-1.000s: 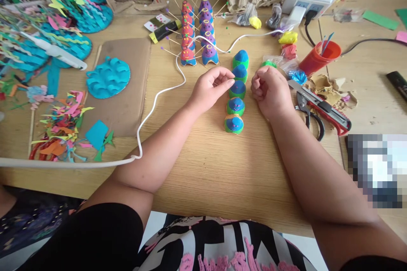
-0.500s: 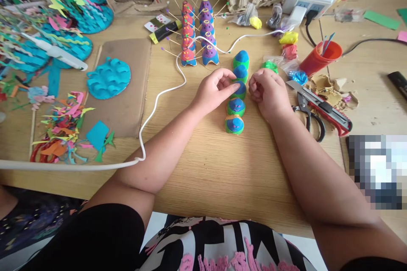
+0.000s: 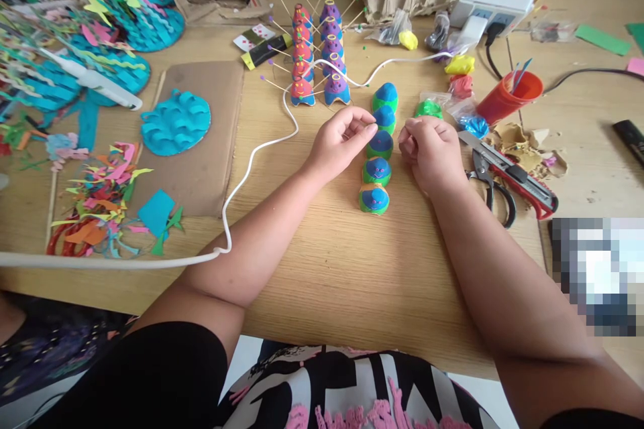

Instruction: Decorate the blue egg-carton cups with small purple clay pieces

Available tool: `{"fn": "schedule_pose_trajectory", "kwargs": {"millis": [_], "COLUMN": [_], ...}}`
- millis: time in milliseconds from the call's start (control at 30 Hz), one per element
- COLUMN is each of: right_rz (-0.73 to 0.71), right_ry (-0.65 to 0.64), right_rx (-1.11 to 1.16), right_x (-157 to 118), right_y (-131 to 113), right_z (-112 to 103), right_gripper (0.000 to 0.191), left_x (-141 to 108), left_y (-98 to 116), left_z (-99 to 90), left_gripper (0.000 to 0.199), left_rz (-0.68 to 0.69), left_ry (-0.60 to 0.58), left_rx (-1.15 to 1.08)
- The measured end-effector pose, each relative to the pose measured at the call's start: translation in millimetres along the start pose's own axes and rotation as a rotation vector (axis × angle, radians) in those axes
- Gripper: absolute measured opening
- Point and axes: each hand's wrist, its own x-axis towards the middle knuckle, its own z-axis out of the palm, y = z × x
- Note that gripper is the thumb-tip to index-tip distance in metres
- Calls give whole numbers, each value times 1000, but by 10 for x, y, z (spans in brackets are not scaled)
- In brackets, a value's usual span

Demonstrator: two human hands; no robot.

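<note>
A row of several blue-and-green clay-covered egg-carton cups [image 3: 379, 145] stands in front of me; the two nearest have small pink faces. Just left of the row is my left hand [image 3: 343, 142], thumb and fingertips brought together beside the middle cups. My right hand [image 3: 431, 151] is right of the row, its fingers curled in a closed pinch. Anything inside either pinch is too small or hidden to make out. Behind my right hand lies a lump of green clay [image 3: 428, 108] in its wrapping.
Red caterpillars [image 3: 302, 90] and purple ones [image 3: 337, 88] of cups, with pin-like sticks, stand behind. A white cable [image 3: 251, 161] crosses the table and my left forearm. At right lie a box cutter [image 3: 518, 177], scissors [image 3: 496, 194] and an orange cup [image 3: 509, 97]; paper scraps [image 3: 108, 198] at left.
The view has shifted slightly, so the table things appear a little to the right. My left thumb tip has come closer to the fingertips; my right hand stays closed beside the row.
</note>
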Motion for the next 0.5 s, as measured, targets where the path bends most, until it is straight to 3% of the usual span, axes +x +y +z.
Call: {"fn": "schedule_pose_trajectory", "kwargs": {"millis": [200,500], "right_rz": [12,-63], "right_ry": [-52,-42], "right_rx": [100,-57], "right_x": [-6,-33], "right_y": [-13,-11], "right_z": [-1,6], "right_gripper": [49,68], "left_x": [-18,-41], "left_y": [38,79], "left_z": [-11,3], "left_gripper": [49,51], "left_rz": [49,74], "left_ry": [0,26], "left_rx": [8,36]}}
